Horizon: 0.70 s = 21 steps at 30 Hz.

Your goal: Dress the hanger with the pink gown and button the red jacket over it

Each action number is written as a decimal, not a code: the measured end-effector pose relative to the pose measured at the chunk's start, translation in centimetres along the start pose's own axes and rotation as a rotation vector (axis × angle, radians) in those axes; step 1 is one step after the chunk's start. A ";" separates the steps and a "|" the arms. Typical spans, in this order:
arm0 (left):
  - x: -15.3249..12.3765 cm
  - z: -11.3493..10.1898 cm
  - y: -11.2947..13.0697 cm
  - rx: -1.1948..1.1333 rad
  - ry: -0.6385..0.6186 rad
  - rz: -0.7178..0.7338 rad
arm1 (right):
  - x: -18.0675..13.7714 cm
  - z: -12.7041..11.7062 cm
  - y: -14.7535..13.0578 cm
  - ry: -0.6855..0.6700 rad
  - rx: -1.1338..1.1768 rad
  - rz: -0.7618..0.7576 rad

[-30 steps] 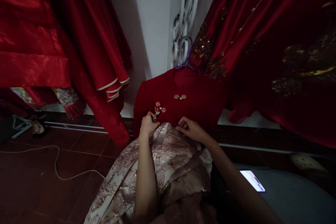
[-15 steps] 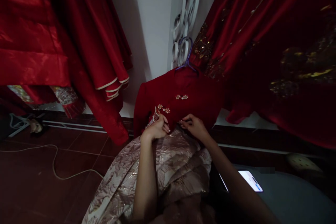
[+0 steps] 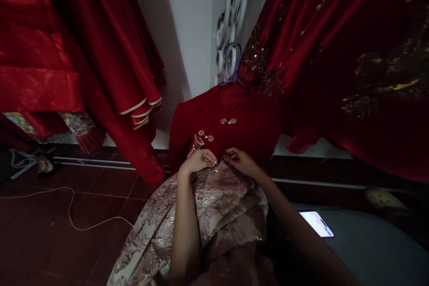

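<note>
A pale pink and gold brocade garment spreads across my lap and rises to a peak between my hands. My left hand is closed at the left of this peak, its fingertips pinching the brocade's upper edge. Just to the right, my right hand holds thumb and fingers pinched together near the same edge; what lies between them is too small and dark to make out. Directly behind hangs a red jacket on a purple hanger. Pearl and flower-shaped fastenings decorate its front.
Red garments hang at the left and right. A lit phone lies on a grey surface beside my right arm. A pale cable runs over the tiled floor. White scrolled metalwork stands behind the jacket.
My right hand has come slightly closer to my left, and the fingertips now almost meet at the brocade's peak. The whole view has shifted a little.
</note>
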<state>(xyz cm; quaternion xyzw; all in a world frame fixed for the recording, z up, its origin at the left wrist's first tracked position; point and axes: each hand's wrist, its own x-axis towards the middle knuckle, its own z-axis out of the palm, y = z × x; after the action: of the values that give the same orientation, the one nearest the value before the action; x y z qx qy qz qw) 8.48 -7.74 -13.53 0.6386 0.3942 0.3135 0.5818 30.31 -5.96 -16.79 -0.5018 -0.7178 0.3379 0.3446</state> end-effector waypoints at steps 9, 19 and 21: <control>1.3 0.8 -1.0 -0.074 0.056 -0.019 | -0.1 -1.2 -1.0 -0.025 0.268 0.073; 1.8 1.0 -1.2 0.060 0.163 0.013 | -0.2 0.3 -2.7 -0.009 0.111 -0.016; 2.1 1.2 -1.2 0.155 0.248 -0.002 | -0.3 0.6 -2.6 0.021 0.089 -0.032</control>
<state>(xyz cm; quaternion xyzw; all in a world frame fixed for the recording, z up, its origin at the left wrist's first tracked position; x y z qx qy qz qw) 10.37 -6.45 -15.00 0.6377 0.4865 0.3580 0.4779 28.63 -6.98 -15.00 -0.4779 -0.7063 0.3586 0.3797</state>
